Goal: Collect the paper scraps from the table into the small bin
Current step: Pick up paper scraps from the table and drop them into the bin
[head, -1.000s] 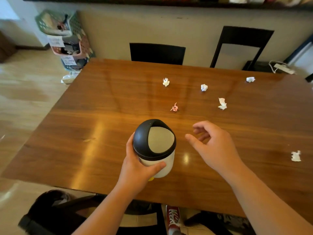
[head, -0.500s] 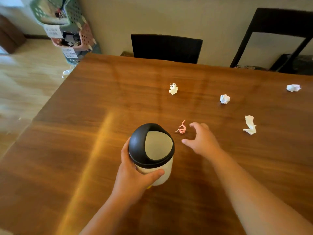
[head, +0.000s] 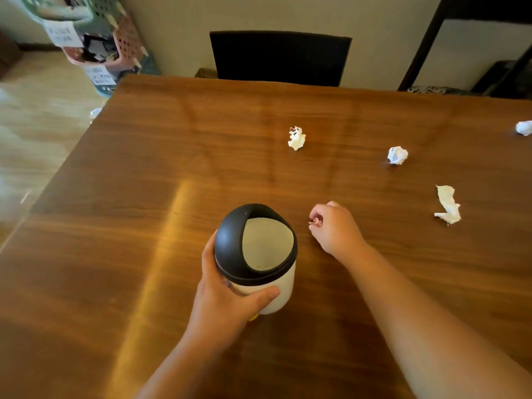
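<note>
A small white bin [head: 276, 295] with a black domed swing lid stands on the wooden table [head: 144, 254] in front of me. My left hand [head: 227, 303] grips its side, thumb across the white wall. Just right of the lid, my right hand [head: 335, 228] has its fingers curled round a small pink paper scrap [head: 315, 222], which peeks out at the fingertips. White crumpled scraps lie farther out: one at mid table [head: 296, 138], one to its right [head: 397, 155], a flatter torn one [head: 447, 204] and one at the right edge of view [head: 524, 128].
A black chair back [head: 279, 57] stands at the table's far edge, and a second dark chair frame [head: 431, 38] at the far right. Stacked plastic baskets [head: 95, 38] sit on the floor past the table's left corner.
My right hand reached forward to the pink scrap and closed its fingers on it. My head moved closer over the table. The left hand kept hold of the bin.
</note>
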Action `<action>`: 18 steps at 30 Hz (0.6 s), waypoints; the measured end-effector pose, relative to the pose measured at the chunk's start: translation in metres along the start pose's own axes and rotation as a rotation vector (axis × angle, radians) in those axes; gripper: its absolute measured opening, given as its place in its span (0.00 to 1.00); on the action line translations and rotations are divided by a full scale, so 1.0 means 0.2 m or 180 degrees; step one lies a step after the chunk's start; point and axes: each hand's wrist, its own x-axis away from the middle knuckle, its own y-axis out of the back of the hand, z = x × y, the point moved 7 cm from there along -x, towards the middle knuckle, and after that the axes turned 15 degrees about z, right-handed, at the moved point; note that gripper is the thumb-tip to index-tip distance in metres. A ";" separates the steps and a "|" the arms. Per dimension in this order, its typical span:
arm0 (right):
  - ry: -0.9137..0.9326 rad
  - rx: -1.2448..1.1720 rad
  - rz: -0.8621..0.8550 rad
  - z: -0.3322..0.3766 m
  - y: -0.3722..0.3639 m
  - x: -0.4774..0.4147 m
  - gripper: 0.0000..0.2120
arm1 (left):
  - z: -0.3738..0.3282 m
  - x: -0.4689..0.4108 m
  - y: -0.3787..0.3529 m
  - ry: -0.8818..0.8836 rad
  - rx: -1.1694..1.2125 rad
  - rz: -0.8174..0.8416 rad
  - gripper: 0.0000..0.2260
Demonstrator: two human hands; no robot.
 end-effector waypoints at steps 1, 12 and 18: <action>-0.0037 -0.0032 -0.0017 0.00 0.00 0.03 0.04 | 0.00 0.01 0.01 -0.0002 0.0008 0.0016 0.57; 0.0597 -0.2033 -0.1949 0.47 0.51 1.06 0.07 | -0.02 0.31 0.23 -0.0164 0.0079 0.0355 0.56; 0.1166 -0.1618 -0.1741 1.04 0.39 1.36 0.14 | -0.16 0.44 0.34 -0.0321 -0.0023 0.0494 0.54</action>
